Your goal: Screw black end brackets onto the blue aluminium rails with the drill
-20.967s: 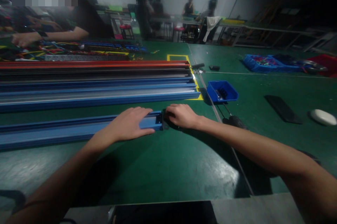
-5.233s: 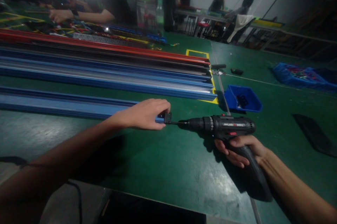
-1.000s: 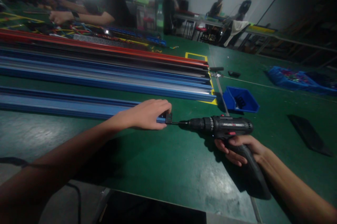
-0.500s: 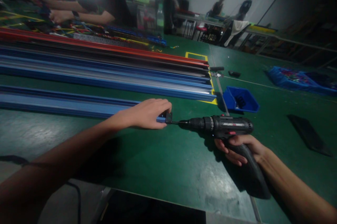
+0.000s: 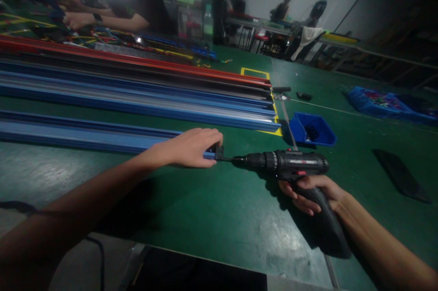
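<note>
Lettering on the drill (image 5: 301,162), clasped in the right hand (image 5: 326,186), is too blurred to read — the left hand (image 5: 191,147) clamps the blue rail (image 5: 85,134) on the tabletop (image 5: 222,209), its left end cut off.

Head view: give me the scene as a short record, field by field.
Left grip: over the end of the near blue rail
Right grip: wrapped around the black drill
Drill bit: aimed at the black end piece; contact too small to confirm
Farther rails: red, black and blue, side by side
Blue bin: beyond the drill, dark parts inside
Surface: green table
</note>
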Demonstrator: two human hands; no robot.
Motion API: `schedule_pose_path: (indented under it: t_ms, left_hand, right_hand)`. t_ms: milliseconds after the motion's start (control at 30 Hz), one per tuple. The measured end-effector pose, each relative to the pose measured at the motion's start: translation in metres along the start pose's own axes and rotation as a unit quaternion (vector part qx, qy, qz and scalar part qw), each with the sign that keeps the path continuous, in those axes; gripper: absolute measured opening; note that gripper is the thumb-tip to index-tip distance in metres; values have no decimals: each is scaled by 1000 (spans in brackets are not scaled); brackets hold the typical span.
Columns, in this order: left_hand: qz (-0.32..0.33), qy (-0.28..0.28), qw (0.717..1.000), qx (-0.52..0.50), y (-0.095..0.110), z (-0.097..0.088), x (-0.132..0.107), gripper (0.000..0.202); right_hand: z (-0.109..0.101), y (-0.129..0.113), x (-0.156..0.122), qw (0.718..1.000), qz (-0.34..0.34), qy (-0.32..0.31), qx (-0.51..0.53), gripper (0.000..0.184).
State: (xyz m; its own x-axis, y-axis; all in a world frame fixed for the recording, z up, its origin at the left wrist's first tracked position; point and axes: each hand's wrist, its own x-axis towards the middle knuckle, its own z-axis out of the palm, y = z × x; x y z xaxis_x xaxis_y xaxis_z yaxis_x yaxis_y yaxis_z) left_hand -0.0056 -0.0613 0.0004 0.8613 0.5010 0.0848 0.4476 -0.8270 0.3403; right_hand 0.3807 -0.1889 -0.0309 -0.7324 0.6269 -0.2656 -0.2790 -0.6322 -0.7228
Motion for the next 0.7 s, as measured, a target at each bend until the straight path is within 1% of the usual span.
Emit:
schedule_pose_path:
  t_ms: [367, 567, 700]
  left_hand:
    - [-4, -2, 1000, -3, 0, -1, 0, 30]
    - [-5, -5, 1000, -1, 0, -1, 0, 32]
    - [-3, -1, 1000, 0, 1, -1, 0, 31]
  right_hand:
    - [1, 0, 1, 1000, 3, 2, 5, 28]
    - [0, -1, 0, 1000, 17, 10, 4, 30]
    - [2, -1, 0, 1000, 11, 12, -4, 29]
